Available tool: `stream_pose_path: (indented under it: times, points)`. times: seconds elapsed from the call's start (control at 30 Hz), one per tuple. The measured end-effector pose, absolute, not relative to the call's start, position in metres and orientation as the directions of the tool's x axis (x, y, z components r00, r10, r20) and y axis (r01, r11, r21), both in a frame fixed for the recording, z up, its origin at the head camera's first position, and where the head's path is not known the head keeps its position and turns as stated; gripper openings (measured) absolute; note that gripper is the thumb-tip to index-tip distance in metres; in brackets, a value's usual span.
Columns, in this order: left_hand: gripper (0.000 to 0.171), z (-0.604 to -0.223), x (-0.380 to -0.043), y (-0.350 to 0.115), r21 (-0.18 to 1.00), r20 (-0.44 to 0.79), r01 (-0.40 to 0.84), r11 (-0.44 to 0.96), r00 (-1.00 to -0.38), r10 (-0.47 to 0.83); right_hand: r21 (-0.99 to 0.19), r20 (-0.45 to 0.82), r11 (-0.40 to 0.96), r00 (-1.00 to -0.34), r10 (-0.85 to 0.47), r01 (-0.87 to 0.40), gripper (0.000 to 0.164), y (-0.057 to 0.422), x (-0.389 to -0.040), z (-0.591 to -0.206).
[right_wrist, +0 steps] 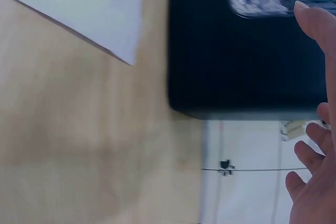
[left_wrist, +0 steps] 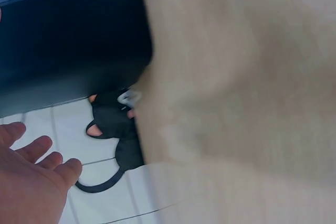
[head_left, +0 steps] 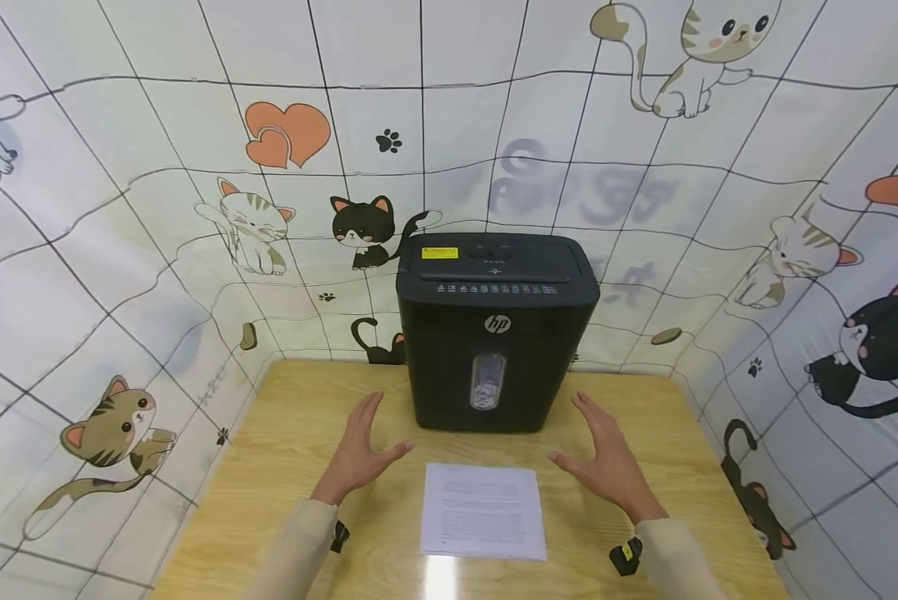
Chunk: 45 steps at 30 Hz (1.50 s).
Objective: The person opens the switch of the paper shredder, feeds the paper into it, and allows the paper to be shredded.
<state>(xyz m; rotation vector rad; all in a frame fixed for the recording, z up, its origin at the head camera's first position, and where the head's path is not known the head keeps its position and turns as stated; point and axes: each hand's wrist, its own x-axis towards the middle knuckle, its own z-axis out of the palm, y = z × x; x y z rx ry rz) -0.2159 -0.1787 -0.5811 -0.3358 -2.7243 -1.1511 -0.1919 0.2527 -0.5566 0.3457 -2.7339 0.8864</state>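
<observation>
A black HP paper shredder (head_left: pixel 449 358) stands upright at the back of the wooden table, with paper shreds (head_left: pixel 486 394) showing through its front window. In front of it lies a printed sheet of paper (head_left: pixel 483 512), flat on the table. My left hand (head_left: pixel 359 454) is held to the left of the sheet, thumb and fingers spread, holding nothing. On the opposite side, my right hand (head_left: pixel 605 460) mirrors it, also spread and holding nothing. Both wrist views show the hands, left (left_wrist: pixel 37 182) and right (right_wrist: pixel 320 145), apart from the shredder's dark body.
The light wooden table (head_left: pixel 284 433) meets a white cloth backdrop (head_left: pixel 449 150) printed with cartoon cats on three sides. A yellow label (head_left: pixel 439 253) sits on the shredder's top, beside its feed slot (head_left: pixel 494 277). Small black devices (head_left: pixel 626 557) are worn at the wrists.
</observation>
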Motion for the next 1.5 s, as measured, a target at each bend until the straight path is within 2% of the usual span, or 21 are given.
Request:
stream_pose_path:
  times: [0.27,0.5,0.77,1.0,1.3,1.5]
  points:
    - [0.104,-0.61,-0.197,-0.165,0.683,0.179,0.259,0.683,-0.966,0.187,-0.563,0.24,0.779,-0.957,-0.165,-0.276,0.098,0.237,-0.176,-0.589]
    - [0.105,-0.635,-0.183,-0.147,0.604,0.153,0.342,0.719,-0.936,0.317,-0.564,0.241,0.767,-0.95,-0.201,-0.305,0.095,0.22,-0.166,-0.616]
    - [0.103,-0.652,-0.168,-0.126,0.539,0.198,0.447,0.714,-0.891,0.409,-0.563,0.213,0.766,-0.95,-0.227,-0.309,0.097,0.207,-0.158,-0.631]
    - [0.104,-0.665,-0.156,-0.117,0.523,0.12,0.415,0.745,-0.901,0.418,-0.533,0.167,0.79,-0.953,-0.254,-0.304,0.095,0.199,-0.15,-0.647]
    - [0.099,-0.671,-0.149,-0.111,0.449,0.172,0.472,0.759,-0.879,0.445,-0.527,0.18,0.78,-0.942,-0.284,-0.336,0.093,0.187,-0.144,-0.658]
    - [0.094,-0.668,-0.145,-0.104,0.436,0.131,0.434,0.788,-0.897,0.421,-0.484,0.197,0.801,-0.936,-0.293,-0.353,0.093,0.185,-0.141,-0.662]
